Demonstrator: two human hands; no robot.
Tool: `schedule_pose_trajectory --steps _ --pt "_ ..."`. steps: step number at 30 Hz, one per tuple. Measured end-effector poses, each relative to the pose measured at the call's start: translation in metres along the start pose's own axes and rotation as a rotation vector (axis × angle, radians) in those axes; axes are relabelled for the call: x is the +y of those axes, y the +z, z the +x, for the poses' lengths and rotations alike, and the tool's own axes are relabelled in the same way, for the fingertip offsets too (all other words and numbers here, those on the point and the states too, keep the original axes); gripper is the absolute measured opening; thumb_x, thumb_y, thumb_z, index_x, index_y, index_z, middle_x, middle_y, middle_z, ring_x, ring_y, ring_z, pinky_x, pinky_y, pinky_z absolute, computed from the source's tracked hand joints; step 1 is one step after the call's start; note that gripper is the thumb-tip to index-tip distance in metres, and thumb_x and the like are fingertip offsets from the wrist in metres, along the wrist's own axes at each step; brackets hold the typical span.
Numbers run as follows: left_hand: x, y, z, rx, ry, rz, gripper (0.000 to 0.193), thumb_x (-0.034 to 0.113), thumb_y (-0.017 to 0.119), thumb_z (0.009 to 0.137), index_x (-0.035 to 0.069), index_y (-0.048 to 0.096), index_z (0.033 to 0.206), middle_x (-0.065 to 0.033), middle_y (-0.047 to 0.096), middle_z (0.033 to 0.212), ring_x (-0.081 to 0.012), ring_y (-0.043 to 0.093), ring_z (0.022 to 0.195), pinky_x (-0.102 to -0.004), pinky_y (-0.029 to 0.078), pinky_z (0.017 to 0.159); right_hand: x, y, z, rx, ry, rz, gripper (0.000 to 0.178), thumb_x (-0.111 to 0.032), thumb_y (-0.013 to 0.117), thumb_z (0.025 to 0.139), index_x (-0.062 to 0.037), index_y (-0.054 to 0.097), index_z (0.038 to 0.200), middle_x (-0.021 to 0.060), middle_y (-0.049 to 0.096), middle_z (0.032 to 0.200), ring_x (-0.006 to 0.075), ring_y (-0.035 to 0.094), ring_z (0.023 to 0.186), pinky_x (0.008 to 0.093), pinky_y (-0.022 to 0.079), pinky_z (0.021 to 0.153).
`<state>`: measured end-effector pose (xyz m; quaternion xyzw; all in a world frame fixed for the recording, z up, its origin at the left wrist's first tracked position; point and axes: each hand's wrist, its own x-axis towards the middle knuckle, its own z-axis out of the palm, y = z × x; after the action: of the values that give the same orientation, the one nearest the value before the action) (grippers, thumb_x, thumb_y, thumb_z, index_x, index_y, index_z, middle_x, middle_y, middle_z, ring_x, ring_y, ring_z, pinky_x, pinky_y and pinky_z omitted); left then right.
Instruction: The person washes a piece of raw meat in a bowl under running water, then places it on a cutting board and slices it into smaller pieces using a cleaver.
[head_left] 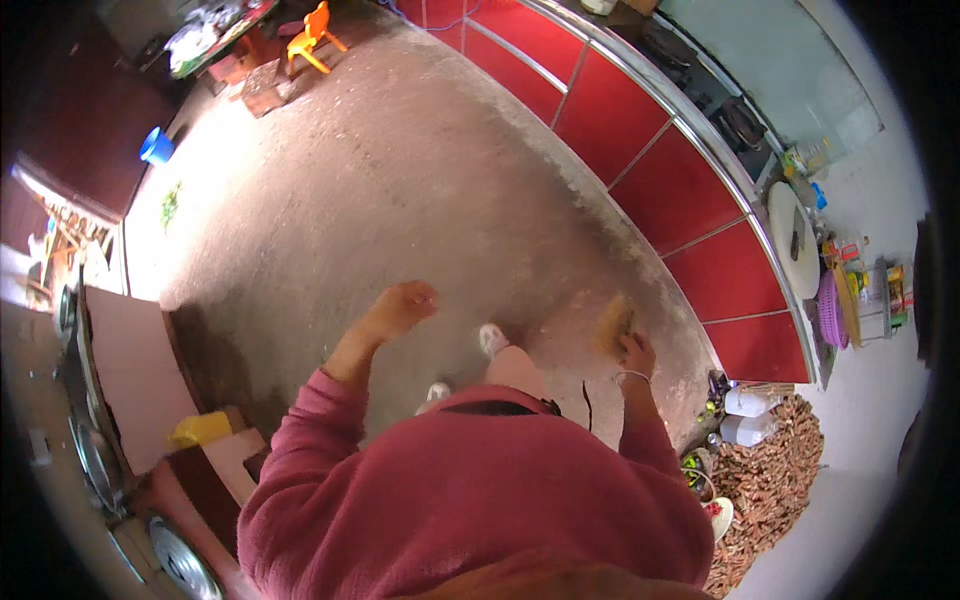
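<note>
From afar I see glossy panels (690,195), shiny metal trim (682,122), a rough matt floor (380,180), fuzzy cloth sweater (480,480) and smooth plastic bucket (156,148)

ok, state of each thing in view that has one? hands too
Left hand: half open, nothing visibly held
Right hand: fingers curled, apparently gripping the tan thing
Tan thing: blurred, out over the floor
Red cabinet panels: flush, none standing open
Orange chair: upright
Blue bucket: upright, contents can't be seen
Round white board: lying flat on the counter
Brown pile: heaped against the wall
</note>
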<state>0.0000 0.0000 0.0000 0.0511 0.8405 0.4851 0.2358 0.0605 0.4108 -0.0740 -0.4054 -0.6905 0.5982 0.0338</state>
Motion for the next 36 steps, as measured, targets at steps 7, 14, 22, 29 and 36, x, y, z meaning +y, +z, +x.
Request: schedule_pose_trajectory --steps 7,14,22,29,36 --pt "0.047 0.024 0.165 -0.119 0.265 0.131 0.024 0.020 0.055 0.077 0.003 0.053 0.094 -0.0078 0.057 0.083 -0.0137 0.053 0.078 -0.0276 0.043 0.069 -0.018 0.017 0.080 0.111 0.036 0.154 0.025 -0.013 0.060 0.066 -0.0077 0.054 0.089 0.0002 0.053 0.078 0.0119 0.049 0.065 0.0242 0.035 0.047" --pt "0.136 0.007 0.296 -0.130 0.200 0.186 0.028 0.020 0.056 0.076 0.004 0.051 0.099 -0.0056 0.055 0.085 -0.0136 0.053 0.078 -0.0255 0.043 0.067 -0.106 0.038 0.173 0.047 -0.008 0.354 0.022 -0.013 0.057 0.068 -0.0053 0.052 0.089 -0.0004 0.052 0.078 0.0096 0.049 0.068 0.0211 0.038 0.054" --pt "0.175 -0.051 0.442 -0.104 0.051 -0.029 0.042 0.021 0.055 0.076 0.004 0.040 0.112 -0.0072 0.051 0.089 -0.0118 0.053 0.070 -0.0242 0.044 0.060 -0.184 0.083 0.240 -0.014 -0.020 0.530 0.024 -0.010 0.057 0.071 -0.0030 0.051 0.094 0.0011 0.051 0.083 0.0097 0.047 0.073 0.0212 0.035 0.059" --pt "0.230 -0.099 0.620 0.040 0.115 -0.145 0.053 0.024 0.055 0.077 0.000 0.032 0.119 -0.0104 0.049 0.096 -0.0149 0.054 0.074 -0.0256 0.045 0.061 -0.278 0.123 0.303 0.076 -0.106 0.593 0.028 -0.008 0.053 0.072 0.0010 0.048 0.098 0.0049 0.050 0.090 0.0141 0.049 0.083 0.0254 0.038 0.075" --pt "0.270 -0.089 0.807 0.160 0.111 -0.482 0.072 0.036 0.061 0.070 0.003 0.027 0.123 -0.0239 0.040 0.112 -0.0259 0.048 0.096 -0.0342 0.042 0.075 -0.322 0.119 0.334 0.191 -0.083 0.694 0.031 -0.006 0.051 0.073 0.0006 0.046 0.102 0.0065 0.050 0.095 0.0166 0.048 0.089 0.0279 0.039 0.078"
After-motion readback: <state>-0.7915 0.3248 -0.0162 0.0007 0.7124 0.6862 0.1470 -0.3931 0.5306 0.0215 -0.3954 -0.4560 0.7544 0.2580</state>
